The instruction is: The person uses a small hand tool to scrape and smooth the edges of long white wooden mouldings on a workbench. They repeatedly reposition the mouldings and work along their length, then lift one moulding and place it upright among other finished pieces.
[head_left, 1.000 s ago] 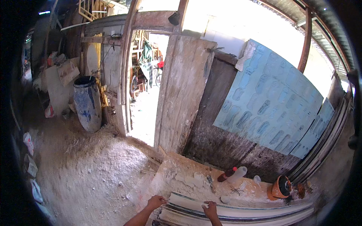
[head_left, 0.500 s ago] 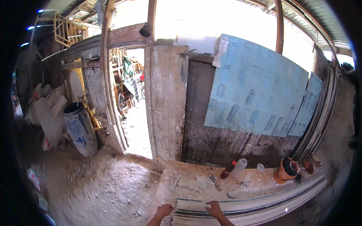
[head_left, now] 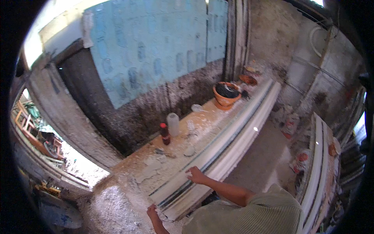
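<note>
Off-white strips (head_left: 218,150) lay along the ledge (head_left: 206,117), their far ends plainer since the view swung right, with left hand (head_left: 152,212) beside the near end, right hand (head_left: 197,176) over the strips, fingers bent, any grip impossible to tell.

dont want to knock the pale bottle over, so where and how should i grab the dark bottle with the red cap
Probably best around the upright body of the dark bottle, below its red cap, coming from the near left as pictured. Its slim, roundish shape should suit a wraparound grip, and the pale bottle stands close on its far right.
</note>
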Action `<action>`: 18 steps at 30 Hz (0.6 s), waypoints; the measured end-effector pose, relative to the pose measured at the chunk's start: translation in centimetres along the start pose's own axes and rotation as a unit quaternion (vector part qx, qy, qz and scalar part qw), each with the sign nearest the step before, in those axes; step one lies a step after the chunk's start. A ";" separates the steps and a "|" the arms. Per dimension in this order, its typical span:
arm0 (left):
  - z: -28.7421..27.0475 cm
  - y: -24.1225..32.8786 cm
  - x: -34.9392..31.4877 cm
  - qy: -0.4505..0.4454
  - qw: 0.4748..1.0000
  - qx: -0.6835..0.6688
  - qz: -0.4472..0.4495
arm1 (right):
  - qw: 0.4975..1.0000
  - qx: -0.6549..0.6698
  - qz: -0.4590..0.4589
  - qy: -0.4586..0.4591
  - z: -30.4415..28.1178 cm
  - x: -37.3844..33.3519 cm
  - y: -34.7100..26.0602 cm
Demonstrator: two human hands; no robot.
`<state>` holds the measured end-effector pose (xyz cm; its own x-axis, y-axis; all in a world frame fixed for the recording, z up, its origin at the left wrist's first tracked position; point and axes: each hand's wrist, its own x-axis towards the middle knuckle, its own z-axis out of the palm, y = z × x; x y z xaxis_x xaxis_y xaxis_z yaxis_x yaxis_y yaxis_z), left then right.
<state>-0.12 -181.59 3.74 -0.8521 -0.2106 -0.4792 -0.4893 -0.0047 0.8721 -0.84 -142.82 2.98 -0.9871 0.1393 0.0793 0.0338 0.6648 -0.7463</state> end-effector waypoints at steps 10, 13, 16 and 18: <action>2.3 3.1 -2.6 0.093 0.991 -0.048 0.081 | 0.763 0.419 0.435 0.232 -8.7 4.0 9.3; 3.3 3.2 -3.1 0.127 0.984 -0.055 0.110 | 0.702 0.442 0.514 0.219 -11.0 4.9 10.3; 4.5 3.5 -3.3 0.189 0.977 -0.041 0.086 | 0.683 0.427 0.540 0.245 -12.1 5.6 10.9; 4.8 3.5 -3.7 0.210 0.976 0.012 0.059 | 0.653 0.488 0.532 0.231 -12.8 5.7 11.5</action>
<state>0.39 -176.10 8.10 -0.7541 -0.5906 -0.2873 -0.4003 0.0665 0.9140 -4.06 -124.96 3.28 -0.3270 0.4975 -0.8034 0.3239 -0.7397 -0.5899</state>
